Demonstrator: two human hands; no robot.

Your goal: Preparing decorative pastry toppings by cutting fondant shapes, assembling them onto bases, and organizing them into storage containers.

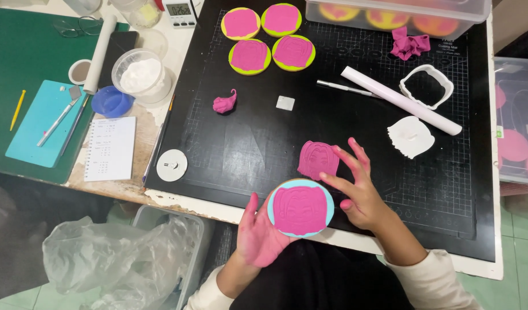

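The left hand [258,232] is cupping a round cookie [300,208] from below and from its left side — palm up, fingers spread under the light-blue disc, which is carrying a pink fondant piece stamped with a face. The cookie is sitting at the near edge of the black cutting mat [246,143], partly over the surface's rim, directly between the two hands. The right hand [358,186] is hovering just to the cookie's right, fingers fanned open and pinching nothing; its fingertips are reaching up and left toward a second embossed pink fondant cutout [318,159] lying flat on the mat just beyond the cookie. That cutout is lying closer to the right hand than to the left, nearly touching the cookie's far rim. Four finished pink-on-yellow cookies [269,37] are resting well apart at the mat's far edge.
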